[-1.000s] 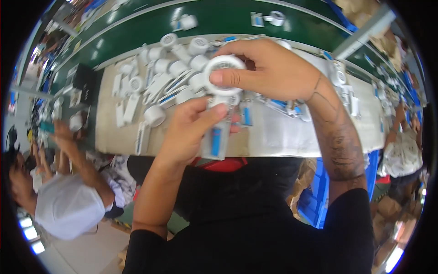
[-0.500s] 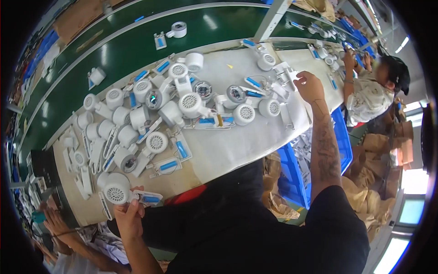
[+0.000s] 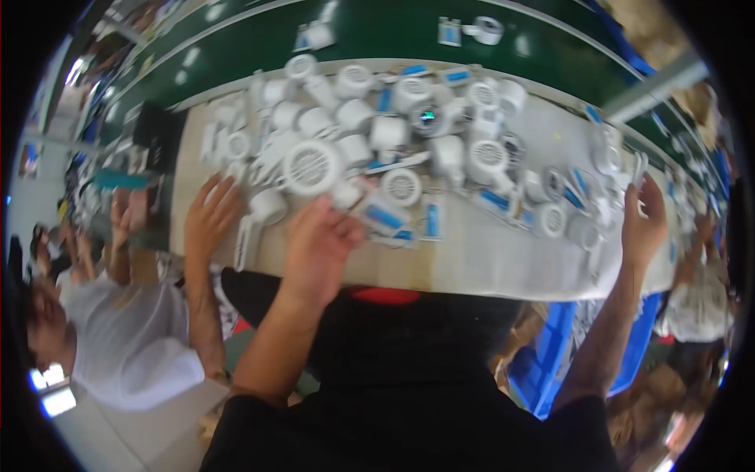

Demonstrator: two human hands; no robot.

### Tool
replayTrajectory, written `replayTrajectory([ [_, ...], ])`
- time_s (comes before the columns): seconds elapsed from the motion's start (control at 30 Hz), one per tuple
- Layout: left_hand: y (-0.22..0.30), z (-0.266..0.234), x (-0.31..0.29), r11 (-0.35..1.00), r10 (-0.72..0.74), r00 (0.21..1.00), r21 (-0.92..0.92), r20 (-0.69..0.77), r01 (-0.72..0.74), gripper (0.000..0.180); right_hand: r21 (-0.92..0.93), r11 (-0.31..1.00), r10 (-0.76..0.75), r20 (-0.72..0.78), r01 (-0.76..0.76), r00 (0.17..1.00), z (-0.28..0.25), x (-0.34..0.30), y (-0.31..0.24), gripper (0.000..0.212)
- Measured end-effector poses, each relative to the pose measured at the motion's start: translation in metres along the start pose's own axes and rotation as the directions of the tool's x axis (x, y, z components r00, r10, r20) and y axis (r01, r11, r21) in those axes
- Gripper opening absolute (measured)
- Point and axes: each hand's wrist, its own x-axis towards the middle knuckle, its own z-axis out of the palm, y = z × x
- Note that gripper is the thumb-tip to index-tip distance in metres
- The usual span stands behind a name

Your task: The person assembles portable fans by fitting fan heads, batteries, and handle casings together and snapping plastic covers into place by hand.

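My left hand (image 3: 318, 248) is closed on a white handheld fan (image 3: 312, 167), gripping it below its round grille; an open handle part with a blue battery (image 3: 384, 217) hangs at its right. The fan is lifted over the near part of the table, in front of the heap. At the right end of the table my right hand (image 3: 645, 220) is closed, fingers pinched on a slim white plastic piece (image 3: 640, 167). Motion blur hides its exact shape. Several more white fans (image 3: 487, 160) with round grilles lie heaped across the table.
A co-worker's hand (image 3: 211, 214) rests at the left of the table, close to my left hand. Behind runs a green conveyor belt (image 3: 377, 39) carrying a few fan parts. A blue crate (image 3: 543, 358) stands below the right edge, and a metal post (image 3: 657, 90) rises at far right.
My view has swung left. My left hand has raised the fan from the near left edge and moved it toward the heap. My right hand now holds a slim white piece. A co-worker's hand has come onto the table.
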Motion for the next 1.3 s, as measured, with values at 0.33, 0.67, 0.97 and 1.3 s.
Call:
replayTrajectory([
  [0.33,0.001,0.042,0.0,0.987,0.067,0.997,0.141,0.04,-0.072,0.054,0.592,0.576,-0.686,-0.024,0.564,0.727,0.049,-0.119,-0.254,0.05],
  [0.67,0.018,0.022,-0.011,0.989,0.1,0.995,0.105,0.029,-0.102,0.038,0.713,0.602,-0.613,0.124,0.359,0.781,0.052,-0.136,-0.271,0.049],
  [0.97,0.023,-0.005,-0.018,0.955,0.084,0.985,0.269,0.149,-0.122,0.042,0.835,0.541,-0.604,0.468,-0.099,0.645,0.068,-0.164,-0.263,0.025],
  [1.3,0.083,-0.094,-0.086,0.513,0.388,0.918,0.846,-0.078,-0.145,0.033,0.754,0.657,-0.753,0.656,0.012,0.051,0.062,-0.161,-0.29,0.026],
])
